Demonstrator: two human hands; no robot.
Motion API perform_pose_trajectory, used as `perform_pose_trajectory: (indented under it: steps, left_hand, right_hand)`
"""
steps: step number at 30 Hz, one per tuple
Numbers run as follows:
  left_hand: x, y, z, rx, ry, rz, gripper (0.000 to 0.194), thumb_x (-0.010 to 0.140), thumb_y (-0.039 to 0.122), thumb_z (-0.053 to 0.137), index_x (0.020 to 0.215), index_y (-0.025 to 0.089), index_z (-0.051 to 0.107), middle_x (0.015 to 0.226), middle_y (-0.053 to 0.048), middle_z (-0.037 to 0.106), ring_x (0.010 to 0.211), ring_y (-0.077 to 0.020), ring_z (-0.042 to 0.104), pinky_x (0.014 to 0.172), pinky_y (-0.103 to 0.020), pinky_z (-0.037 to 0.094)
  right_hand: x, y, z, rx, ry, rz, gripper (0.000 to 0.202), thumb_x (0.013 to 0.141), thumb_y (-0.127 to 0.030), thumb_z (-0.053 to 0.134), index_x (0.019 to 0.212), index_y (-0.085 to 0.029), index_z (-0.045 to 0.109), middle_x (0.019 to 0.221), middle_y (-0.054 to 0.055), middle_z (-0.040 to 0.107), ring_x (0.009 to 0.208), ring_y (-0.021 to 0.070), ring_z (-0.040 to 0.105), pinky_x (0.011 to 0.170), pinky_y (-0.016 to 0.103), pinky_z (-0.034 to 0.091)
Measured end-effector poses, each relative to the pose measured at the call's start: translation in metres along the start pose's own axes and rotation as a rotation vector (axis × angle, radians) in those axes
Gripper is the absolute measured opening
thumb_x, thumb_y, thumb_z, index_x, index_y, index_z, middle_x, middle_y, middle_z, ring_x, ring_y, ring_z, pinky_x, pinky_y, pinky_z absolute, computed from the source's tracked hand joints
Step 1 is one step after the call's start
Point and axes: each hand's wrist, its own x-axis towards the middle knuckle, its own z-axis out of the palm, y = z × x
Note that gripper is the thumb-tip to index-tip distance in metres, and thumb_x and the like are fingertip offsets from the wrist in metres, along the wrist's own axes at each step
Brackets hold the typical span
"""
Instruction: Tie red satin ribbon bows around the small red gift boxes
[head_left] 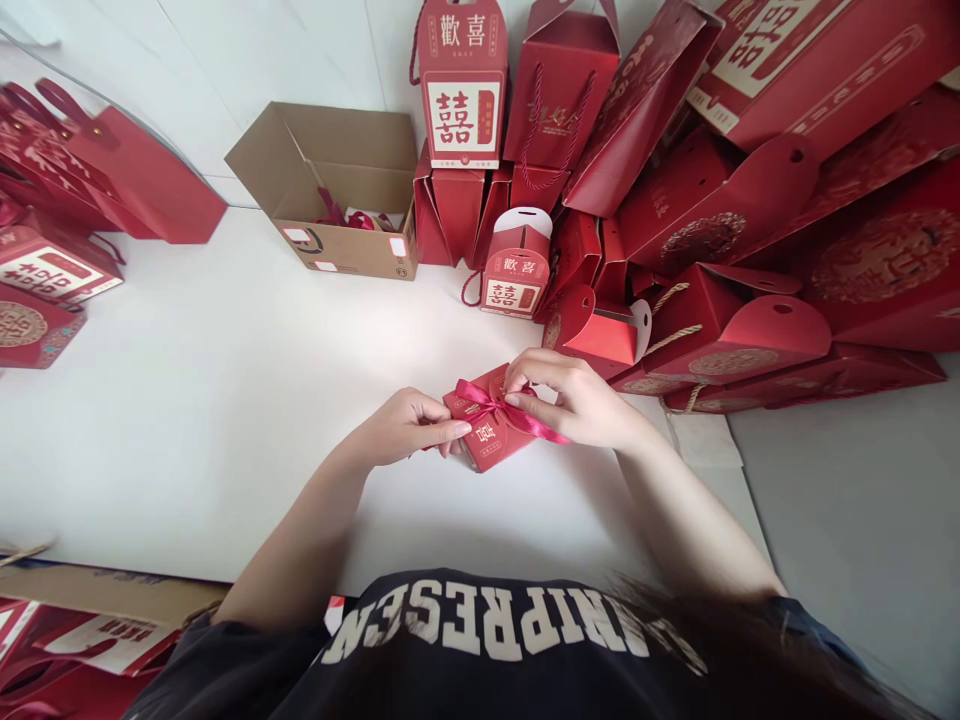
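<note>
A small red gift box (491, 448) with pale printed characters is held tilted just above or on the white table, in front of my chest. Across its top runs a glossy crimson ribbon (551, 432), knotted with a bow near the middle. My left hand (409, 425) grips the box's left side, thumb on top near the ribbon and fingers partly hidden underneath. On the right, my right hand (574, 395) pinches the ribbon loop beside the knot between thumb and fingers. A ribbon tail hangs past the box's right edge.
An open cardboard box (352, 250) with ribbon pieces inside stands at the back of the white table (187, 420). Many red gift boxes (465, 90) are stacked at back and right. Red bags (150, 180) stand far left; a carton (112, 590) sits below the front-left edge.
</note>
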Motion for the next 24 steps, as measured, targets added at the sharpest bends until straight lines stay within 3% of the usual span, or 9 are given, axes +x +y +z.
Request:
perform_pose_trajectory:
  steps: [10, 18, 24]
  left_hand:
    - [0.001, -0.006, 0.001, -0.033, -0.045, 0.014, 0.038, 0.087, 0.042, 0.063, 0.065, 0.012, 0.070, 0.075, -0.008, 0.075, 0.062, -0.0125, 0.063, 0.058, -0.022, 0.046]
    - [0.003, -0.001, 0.001, -0.188, -0.049, -0.020, 0.055, 0.092, 0.050, 0.053, 0.054, 0.012, 0.063, 0.066, -0.009, 0.070, 0.071, -0.0178, 0.069, 0.066, -0.025, 0.051]
    - [0.004, -0.003, 0.001, -0.187, -0.025, -0.023, 0.047, 0.090, 0.045, 0.060, 0.057, 0.012, 0.064, 0.067, -0.007, 0.070, 0.071, -0.0167, 0.069, 0.067, -0.024, 0.051]
  right_hand:
    - [0.002, 0.007, 0.005, 0.136, 0.057, 0.113, 0.011, 0.094, -0.022, 0.054, 0.083, -0.019, 0.058, 0.089, 0.005, 0.063, 0.080, 0.0160, 0.059, 0.076, 0.030, 0.046]
    - [-0.003, 0.001, -0.005, -0.094, -0.008, -0.010, 0.011, 0.096, -0.024, 0.052, 0.099, -0.020, 0.062, 0.098, 0.008, 0.065, 0.088, 0.0200, 0.060, 0.077, 0.033, 0.047]
    - [-0.002, 0.000, -0.001, -0.159, 0.012, 0.077, 0.016, 0.096, -0.029, 0.052, 0.086, -0.019, 0.058, 0.088, 0.005, 0.059, 0.077, 0.0165, 0.056, 0.071, 0.030, 0.044]
